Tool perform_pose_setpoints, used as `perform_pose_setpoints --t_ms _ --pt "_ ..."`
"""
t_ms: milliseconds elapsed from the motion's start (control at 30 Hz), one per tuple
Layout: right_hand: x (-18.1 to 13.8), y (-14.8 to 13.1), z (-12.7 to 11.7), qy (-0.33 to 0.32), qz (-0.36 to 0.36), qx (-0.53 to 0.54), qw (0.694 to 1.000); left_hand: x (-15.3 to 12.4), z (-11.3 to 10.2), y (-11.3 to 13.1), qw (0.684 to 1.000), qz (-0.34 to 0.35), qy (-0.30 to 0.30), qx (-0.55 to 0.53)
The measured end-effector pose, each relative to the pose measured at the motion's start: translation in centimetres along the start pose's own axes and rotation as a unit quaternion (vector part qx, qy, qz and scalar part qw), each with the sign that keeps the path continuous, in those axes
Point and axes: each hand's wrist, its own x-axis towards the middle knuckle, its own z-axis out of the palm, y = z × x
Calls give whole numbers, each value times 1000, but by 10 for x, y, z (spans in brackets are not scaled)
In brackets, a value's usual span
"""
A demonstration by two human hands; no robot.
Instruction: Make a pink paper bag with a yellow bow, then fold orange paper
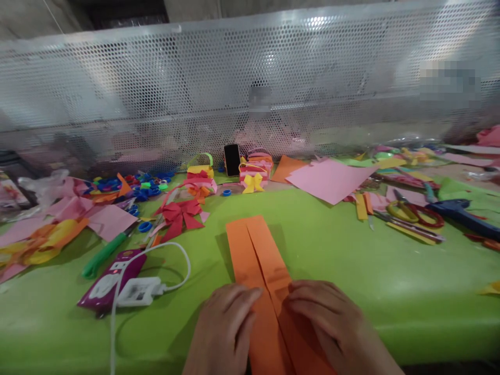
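Observation:
A long strip of orange paper (262, 260) lies on the green table in front of me, its two side flaps folded inward so they meet along a slit down the middle. My left hand (226, 325) is closed around the strip's left edge, the thumb and fingertips resting on the paper. On the opposite side, my right hand (332, 323) holds the right edge with bent fingers. The near end of the strip runs out of view between my wrists.
A purple power strip (113, 276) with a white charger and cable lies left, near a green-handled tool (105, 252). Red bows (182, 213), small paper baskets (254, 172) and a phone (232, 160) stand behind. Pink paper (332, 177), scissors (414, 213) and a blue glue gun (463, 213) lie right.

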Motion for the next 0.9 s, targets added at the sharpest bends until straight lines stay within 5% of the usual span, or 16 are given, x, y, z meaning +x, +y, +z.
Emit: perform_pose_setpoints --t_ms 400,633,800,900 --pt "-12 4 9 3 17 21 1000 1 0 2 1000 3 -21 11" --pt "-6 0 4 0 4 11 1000 -5 2 -1 998 -59 -18 26" --pt "-8 -1 0 -17 18 -51 998 -5 5 0 987 -117 36 102" --pt "-9 0 -1 -30 1 -78 996 -3 7 3 987 -134 4 90"
